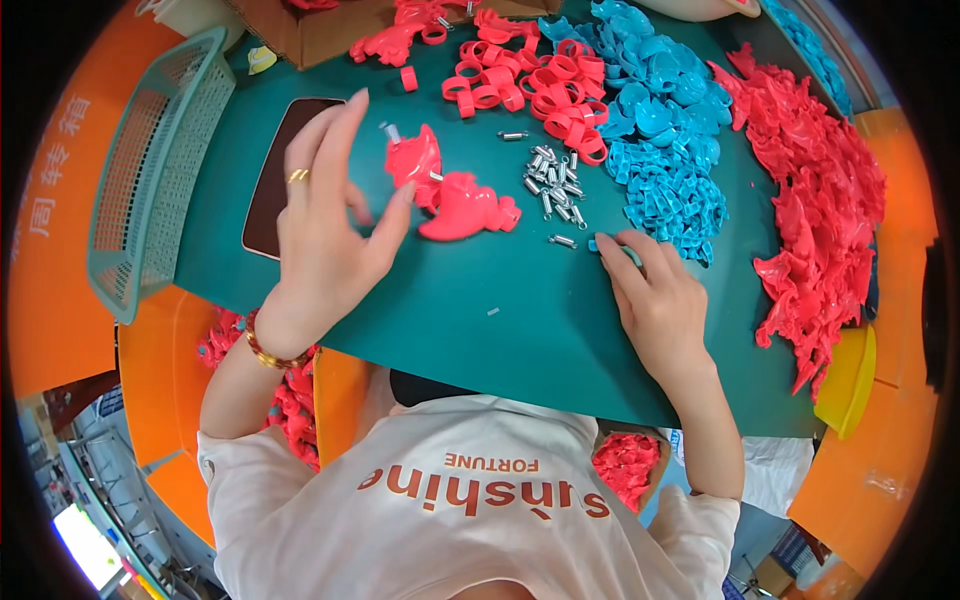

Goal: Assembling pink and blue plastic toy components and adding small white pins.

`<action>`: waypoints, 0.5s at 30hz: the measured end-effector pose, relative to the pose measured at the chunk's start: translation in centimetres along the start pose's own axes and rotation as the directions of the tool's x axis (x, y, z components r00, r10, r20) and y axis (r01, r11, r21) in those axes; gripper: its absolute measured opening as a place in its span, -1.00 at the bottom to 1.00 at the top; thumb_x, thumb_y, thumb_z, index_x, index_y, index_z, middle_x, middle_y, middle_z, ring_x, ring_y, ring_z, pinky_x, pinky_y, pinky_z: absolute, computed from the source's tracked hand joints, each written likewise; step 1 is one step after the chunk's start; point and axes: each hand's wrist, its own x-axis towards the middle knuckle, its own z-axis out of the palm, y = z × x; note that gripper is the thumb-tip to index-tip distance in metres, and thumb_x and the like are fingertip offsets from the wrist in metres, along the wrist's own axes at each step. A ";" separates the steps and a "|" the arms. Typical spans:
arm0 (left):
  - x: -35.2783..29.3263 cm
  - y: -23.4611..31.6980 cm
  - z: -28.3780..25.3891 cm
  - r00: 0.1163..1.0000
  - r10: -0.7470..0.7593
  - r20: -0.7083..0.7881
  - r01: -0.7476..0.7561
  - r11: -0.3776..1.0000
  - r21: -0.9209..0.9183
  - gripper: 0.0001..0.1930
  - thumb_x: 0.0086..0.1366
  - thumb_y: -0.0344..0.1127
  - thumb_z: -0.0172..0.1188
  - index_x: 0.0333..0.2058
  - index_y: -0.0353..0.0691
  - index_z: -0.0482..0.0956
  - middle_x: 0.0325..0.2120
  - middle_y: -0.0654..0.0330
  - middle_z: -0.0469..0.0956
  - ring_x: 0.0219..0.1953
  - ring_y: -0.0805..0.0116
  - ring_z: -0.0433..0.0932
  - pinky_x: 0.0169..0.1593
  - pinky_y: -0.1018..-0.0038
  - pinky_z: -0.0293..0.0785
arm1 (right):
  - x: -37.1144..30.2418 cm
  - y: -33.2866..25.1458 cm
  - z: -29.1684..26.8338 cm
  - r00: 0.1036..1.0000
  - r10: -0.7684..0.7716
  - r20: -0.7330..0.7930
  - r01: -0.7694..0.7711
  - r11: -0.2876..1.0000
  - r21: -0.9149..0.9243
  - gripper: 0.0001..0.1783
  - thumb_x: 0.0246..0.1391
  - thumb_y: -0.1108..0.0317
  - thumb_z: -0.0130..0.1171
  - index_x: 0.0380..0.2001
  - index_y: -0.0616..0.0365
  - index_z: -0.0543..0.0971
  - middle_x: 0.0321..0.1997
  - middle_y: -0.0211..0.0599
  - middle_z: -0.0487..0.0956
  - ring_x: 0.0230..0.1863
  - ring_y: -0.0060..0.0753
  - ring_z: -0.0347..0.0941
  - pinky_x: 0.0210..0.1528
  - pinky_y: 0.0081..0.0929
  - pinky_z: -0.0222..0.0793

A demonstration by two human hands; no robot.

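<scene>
My left hand (335,215) is raised over the left part of the green table, its fingers spread and nothing held in them. Just right of its fingertips lie two glossy red moulded plastic pieces (465,208), close together, with a small metal spring (435,177) showing between them. A pale pin-like bit (390,132) sticks up at their upper left end. My right hand (660,305) rests low near the table, fingers bent and pressed around a small blue plastic part (594,246), mostly hidden under the fingertips. Beside it are a lone spring (563,241) and a pile of springs (553,180).
Red rings (490,80), blue cupped pieces (660,85), small blue parts (680,200) and a long red heap (810,190) cover the far and right sides. A dark flat rectangular object (268,200) and a green basket (130,210) stand left. Red parts (625,465) fill a box below.
</scene>
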 end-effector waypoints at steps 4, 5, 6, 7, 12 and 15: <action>-0.6 2.0 0.7 0.920 0.332 0.207 -0.388 0.841 0.377 -0.42 0.02 -0.20 0.33 0.04 -0.17 0.38 -0.06 0.10 0.38 -0.49 0.36 0.56 -0.49 0.49 0.47 | -0.1 -0.3 0.2 0.999 0.020 -0.046 -0.017 0.998 0.062 -0.72 -0.04 0.47 0.20 -0.19 0.02 0.58 -0.21 -0.37 0.51 -0.38 -0.38 0.47 -0.48 -0.47 0.38; -0.5 2.8 0.9 0.920 0.221 0.325 -0.350 0.837 0.421 -0.46 0.04 -0.16 0.31 0.00 -0.19 0.40 -0.09 0.11 0.40 -0.47 0.36 0.56 -0.50 0.50 0.46 | -0.1 -0.4 0.2 0.996 0.037 -0.085 -0.031 0.998 0.063 -0.74 -0.02 0.46 0.19 -0.20 0.03 0.58 -0.20 -0.35 0.51 -0.40 -0.38 0.46 -0.49 -0.49 0.37; -0.3 2.4 1.5 0.918 0.226 0.326 -0.354 0.838 0.416 -0.46 0.04 -0.16 0.31 0.00 -0.19 0.40 -0.09 0.11 0.40 -0.47 0.36 0.56 -0.50 0.50 0.46 | -0.2 -0.4 0.2 0.996 0.040 -0.084 -0.035 0.998 0.058 -0.74 -0.02 0.46 0.19 -0.20 0.03 0.58 -0.20 -0.35 0.51 -0.40 -0.38 0.46 -0.49 -0.49 0.37; -0.2 1.4 2.3 0.899 0.252 0.359 -0.405 0.791 0.459 -0.47 0.05 -0.16 0.31 0.00 -0.17 0.41 -0.06 0.13 0.39 -0.47 0.33 0.55 -0.48 0.48 0.48 | -0.3 -0.6 0.2 0.989 0.128 -0.080 -0.115 0.981 0.154 -0.77 -0.01 0.46 0.19 -0.21 0.05 0.59 -0.21 -0.33 0.51 -0.43 -0.37 0.46 -0.49 -0.50 0.36; 0.4 0.8 2.2 0.817 0.443 0.368 -0.574 0.685 0.449 -0.55 0.10 -0.18 0.25 -0.04 -0.19 0.42 -0.11 0.09 0.44 -0.54 0.34 0.53 -0.51 0.50 0.45 | 0.0 -0.6 -0.2 0.906 0.394 0.153 -0.416 0.767 0.489 -0.83 0.05 0.44 0.17 -0.24 0.11 0.60 -0.23 -0.27 0.51 -0.50 -0.41 0.43 -0.47 -0.53 0.33; 0.0 0.7 2.1 0.798 0.541 0.265 -0.603 0.713 0.359 -0.55 0.12 -0.20 0.25 -0.03 -0.22 0.41 -0.15 0.08 0.47 -0.53 0.40 0.53 -0.51 0.51 0.46 | -0.4 -0.6 0.4 0.925 0.359 0.122 -0.371 0.792 0.484 -0.82 0.04 0.45 0.17 -0.24 0.12 0.60 -0.27 -0.30 0.51 -0.52 -0.51 0.39 -0.46 -0.56 0.31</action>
